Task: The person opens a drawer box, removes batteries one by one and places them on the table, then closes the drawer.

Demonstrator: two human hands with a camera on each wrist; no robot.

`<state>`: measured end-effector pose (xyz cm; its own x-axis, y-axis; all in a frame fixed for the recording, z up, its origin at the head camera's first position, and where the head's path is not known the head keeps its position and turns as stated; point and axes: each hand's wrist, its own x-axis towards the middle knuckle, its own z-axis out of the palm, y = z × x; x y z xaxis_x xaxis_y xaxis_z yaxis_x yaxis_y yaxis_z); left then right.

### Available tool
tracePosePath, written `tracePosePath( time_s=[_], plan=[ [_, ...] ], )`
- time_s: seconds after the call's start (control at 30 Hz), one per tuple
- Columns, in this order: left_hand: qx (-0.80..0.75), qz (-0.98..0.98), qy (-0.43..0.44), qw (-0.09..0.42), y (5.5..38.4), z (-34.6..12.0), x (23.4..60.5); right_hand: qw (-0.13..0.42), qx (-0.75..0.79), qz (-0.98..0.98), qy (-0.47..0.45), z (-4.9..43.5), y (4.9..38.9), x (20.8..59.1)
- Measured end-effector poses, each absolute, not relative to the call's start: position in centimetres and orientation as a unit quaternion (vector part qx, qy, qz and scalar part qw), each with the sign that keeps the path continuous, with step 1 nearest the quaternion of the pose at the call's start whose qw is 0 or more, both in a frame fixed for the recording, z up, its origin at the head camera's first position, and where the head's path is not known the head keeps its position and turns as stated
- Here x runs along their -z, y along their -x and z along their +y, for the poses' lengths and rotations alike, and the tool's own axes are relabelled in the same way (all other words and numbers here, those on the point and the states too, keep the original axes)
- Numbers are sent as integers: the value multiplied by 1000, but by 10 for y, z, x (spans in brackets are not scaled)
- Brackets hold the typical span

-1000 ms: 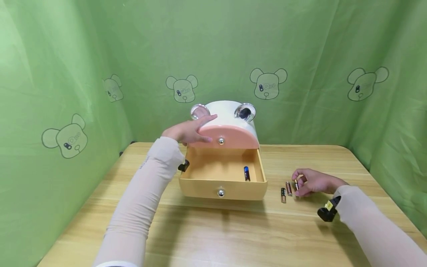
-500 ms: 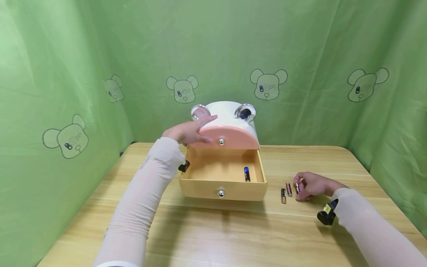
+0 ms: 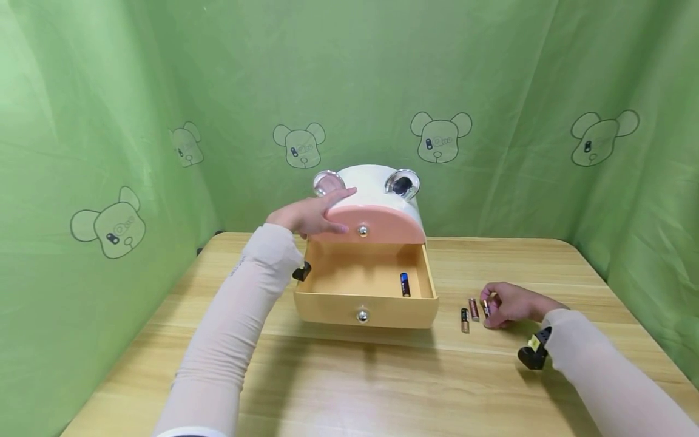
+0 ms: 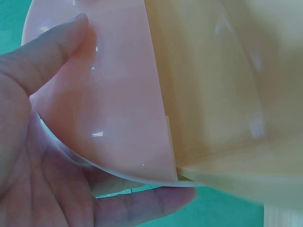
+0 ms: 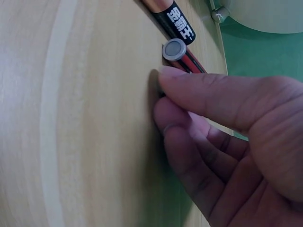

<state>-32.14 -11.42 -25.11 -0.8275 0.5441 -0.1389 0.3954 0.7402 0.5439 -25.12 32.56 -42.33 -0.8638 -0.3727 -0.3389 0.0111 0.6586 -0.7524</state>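
In the head view, a frog-like drawer box with a white top and pink upper drawer front stands at the table's middle. My left hand holds its upper left side, thumb on the pink front and fingers at the side. The yellow lower drawer is pulled out; a blue-and-black battery lies inside at the right. To the right, my right hand pinches a battery at the tabletop; the fingers mostly hide it. Beside it lie a reddish battery and a black-and-copper battery.
Light wood covers the table. A green curtain with bear-head drawings hangs behind and along both sides. Round silver knobs stick out from the pink front and the yellow drawer's front.
Over the last second my right hand has shifted slightly right and down, and the battery in its fingers with it. The left hand stays on the box.
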Motion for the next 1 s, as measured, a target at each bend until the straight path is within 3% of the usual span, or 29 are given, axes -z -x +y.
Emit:
tracePosePath(
  time_s=[1.0],
  plan=[
    [-255, 923, -244, 152, 319, -114, 250, 234, 397, 883, 89, 326, 253, 428]
  ],
)
